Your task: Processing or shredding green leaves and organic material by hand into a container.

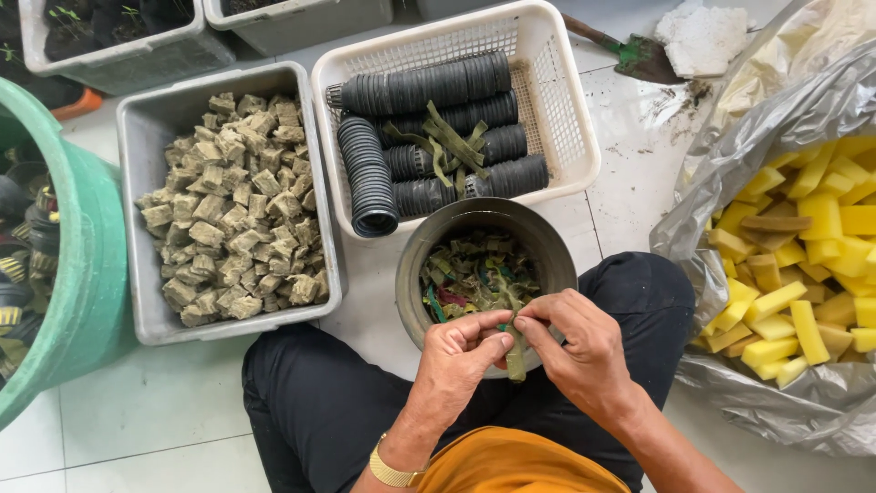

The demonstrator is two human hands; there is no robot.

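1. Head view: we hold a narrow olive-green strip (516, 354) between both hands, right over the near rim of the round grey pot (412, 265) that stands on the tiled floor (137, 429) between our knees.
2. Our left hand (464, 354) is closed, thumb and forefinger pinched on the strip's upper end; our right hand (580, 345) is likewise closed, its fingertips nipping the same strip from the other side. Neither hand holds anything else.
3. We judge the step in hand to be picking one strip out of the pot and straightening or separating it; the next move would call for a firm pinch and a clean pull so the strip comes free of the rest.
4. The strip looks thin, limp and flat, hanging down below the fingers, dull green and a little curled at its lower end.
5. Inside the pot lies a tangle of similar strips (470, 274), mostly green, some reddish.
6. Beyond the pot's far rim, a white basket (566, 100) holds stacks of black plastic pots (429, 87) with a few loose strips on top.
7. At the left, a grey tub (137, 119) is full of brownish cubes (237, 210); a green bucket (87, 265) stands at the left edge.
8. At the right, yellow sponge pieces (803, 265) lie in a silvery plastic bag (730, 164).
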